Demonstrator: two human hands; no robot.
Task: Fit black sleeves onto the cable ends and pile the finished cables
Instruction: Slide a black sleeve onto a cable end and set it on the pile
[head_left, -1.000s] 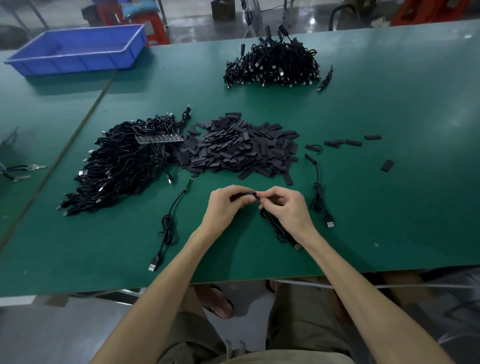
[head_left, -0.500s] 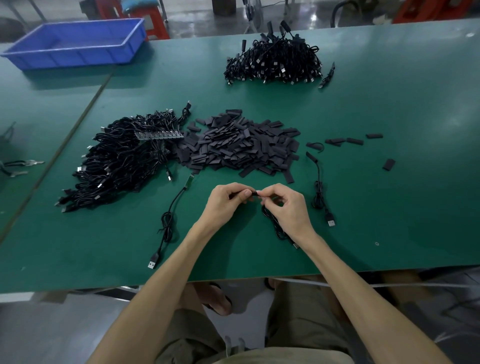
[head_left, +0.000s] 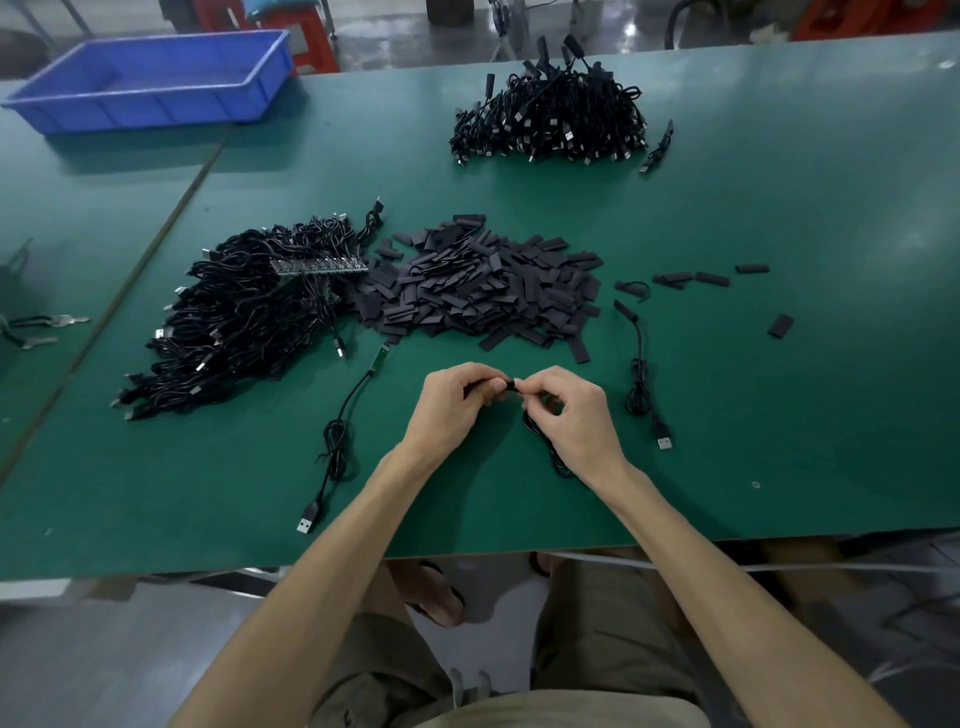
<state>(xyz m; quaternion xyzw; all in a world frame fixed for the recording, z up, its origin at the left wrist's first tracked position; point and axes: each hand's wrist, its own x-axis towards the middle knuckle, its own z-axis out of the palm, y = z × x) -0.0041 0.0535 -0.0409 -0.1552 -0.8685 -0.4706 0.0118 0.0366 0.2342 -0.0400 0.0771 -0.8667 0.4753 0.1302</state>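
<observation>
Near the front edge of the green table (head_left: 779, 218), the thin black cable (head_left: 551, 453) coils under the right hand (head_left: 576, 415), which pinches its end. The left hand (head_left: 451, 411), fingers curled, grips the short black sleeve (head_left: 511, 385), which meets the cable end between both thumbs.

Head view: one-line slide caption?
Left hand and right hand work a black sleeve onto a cable at the green table.
</observation>
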